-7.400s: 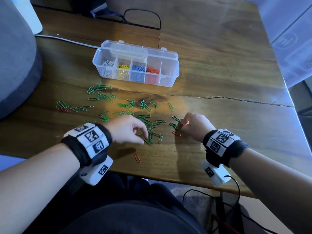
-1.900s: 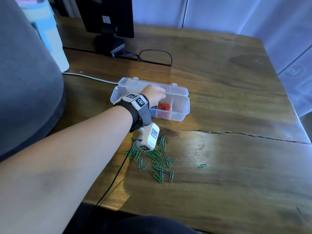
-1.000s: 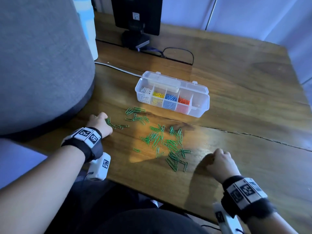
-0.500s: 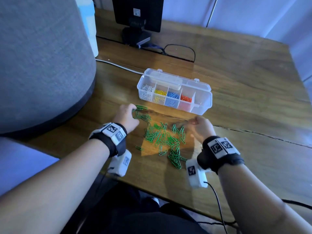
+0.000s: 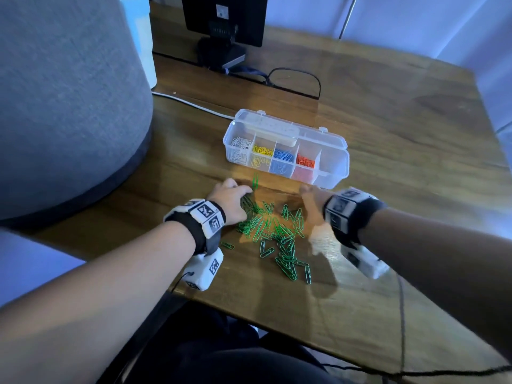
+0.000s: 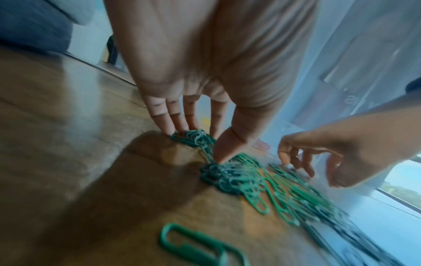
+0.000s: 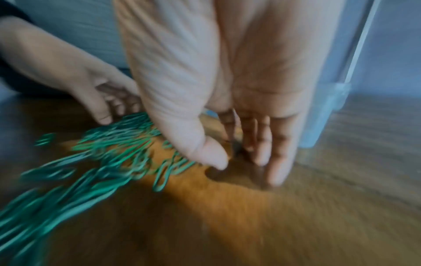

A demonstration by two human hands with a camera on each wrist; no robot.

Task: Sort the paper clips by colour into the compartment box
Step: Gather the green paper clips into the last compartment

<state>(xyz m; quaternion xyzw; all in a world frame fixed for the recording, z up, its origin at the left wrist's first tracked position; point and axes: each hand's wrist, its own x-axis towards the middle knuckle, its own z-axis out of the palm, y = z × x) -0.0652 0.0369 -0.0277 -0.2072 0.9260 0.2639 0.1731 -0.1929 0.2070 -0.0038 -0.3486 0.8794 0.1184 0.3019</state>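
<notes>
Left hand (image 5: 231, 200) presses straight fingers on green paper clips (image 5: 273, 234) at mid-frame; right hand (image 5: 313, 202), open, holds nothing. Raking may scatter clips off the table edge (image 5: 304, 322).

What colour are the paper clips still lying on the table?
Green. All the loose clips between the two hands are green, clearest in the head view.

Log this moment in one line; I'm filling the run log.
left hand: raking green paper clips | right hand: open at pile | compartment box: end slot empty
</notes>
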